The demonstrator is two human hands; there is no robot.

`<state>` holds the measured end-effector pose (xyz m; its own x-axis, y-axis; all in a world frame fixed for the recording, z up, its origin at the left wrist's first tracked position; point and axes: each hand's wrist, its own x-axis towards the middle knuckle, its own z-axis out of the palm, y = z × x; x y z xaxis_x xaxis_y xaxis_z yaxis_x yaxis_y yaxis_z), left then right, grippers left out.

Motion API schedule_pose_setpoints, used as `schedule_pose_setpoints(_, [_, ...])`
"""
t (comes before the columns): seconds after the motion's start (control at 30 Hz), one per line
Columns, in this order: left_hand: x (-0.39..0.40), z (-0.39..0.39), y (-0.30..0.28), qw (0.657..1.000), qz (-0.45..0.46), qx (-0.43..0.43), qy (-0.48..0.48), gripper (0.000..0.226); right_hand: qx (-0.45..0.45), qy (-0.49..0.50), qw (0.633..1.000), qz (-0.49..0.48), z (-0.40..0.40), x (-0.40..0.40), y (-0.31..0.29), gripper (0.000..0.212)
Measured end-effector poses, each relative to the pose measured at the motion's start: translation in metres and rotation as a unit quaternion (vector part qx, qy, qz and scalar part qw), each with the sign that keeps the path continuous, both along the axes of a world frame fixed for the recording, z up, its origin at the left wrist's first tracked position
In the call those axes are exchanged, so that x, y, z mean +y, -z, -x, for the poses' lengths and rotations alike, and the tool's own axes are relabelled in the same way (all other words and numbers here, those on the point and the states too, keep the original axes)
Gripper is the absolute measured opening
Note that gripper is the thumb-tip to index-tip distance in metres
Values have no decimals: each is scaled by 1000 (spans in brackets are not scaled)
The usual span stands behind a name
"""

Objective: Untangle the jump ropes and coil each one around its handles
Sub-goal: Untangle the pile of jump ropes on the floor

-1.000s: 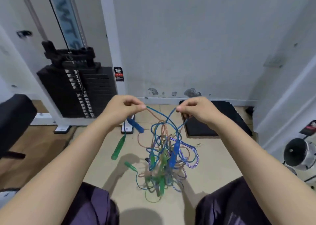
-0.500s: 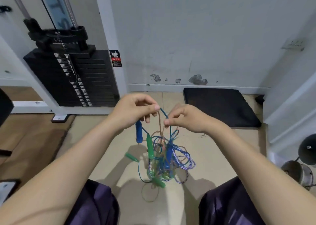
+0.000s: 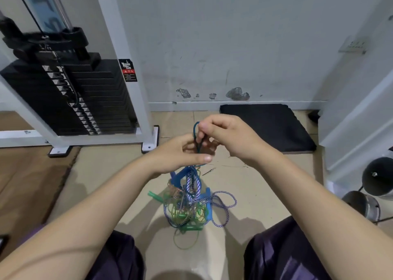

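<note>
Well, behind it all stands the weight stack (image 3: 70, 101) off left and the black mat (image 3: 268, 126) by the wall, with bare floor (image 3: 110, 173) between the knees giving room to spread cords out. Hanging over that floor is the tangle (image 3: 189, 203) of ropes and handles, so the untangling looks barely begun. Above it the left hand (image 3: 180, 154) and right hand (image 3: 225, 135) both pinch a blue loop (image 3: 196, 135); next, I'd guess, draw that strand free without tightening knots.
</note>
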<state>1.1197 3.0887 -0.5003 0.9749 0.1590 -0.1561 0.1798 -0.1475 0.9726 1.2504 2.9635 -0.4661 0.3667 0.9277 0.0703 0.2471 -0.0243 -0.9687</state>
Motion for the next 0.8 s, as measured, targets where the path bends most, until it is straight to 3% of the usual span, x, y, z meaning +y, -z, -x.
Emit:
schedule_pose_setpoints(0.13, [-5,-3,-1,996,-61,38,53,7,13,49,998,-27,-10,-6,-5,26])
schedule_pose_setpoints(0.33, [-2,-4,2,985,-162,50,13,13,15,126,992,-21,-14,-16,-7,23])
schedule_pose_setpoints(0.47, [0,-1,4,993,-78,38,-80,12,45,116,991,42,-17,-19,-1,37])
schedule_pose_setpoints(0.6, [3,3,-3,985,19,-14,-168,10,-18,21,989,144,-14,-19,8,65])
schedule_pose_setpoints(0.73, [-2,8,-10,975,77,-56,-200,8,-56,-1,988,145,1,-11,17,26])
schedule_pose_setpoints(0.8, [-3,10,-13,969,94,-76,-217,8,-100,-11,982,160,4,-9,19,16])
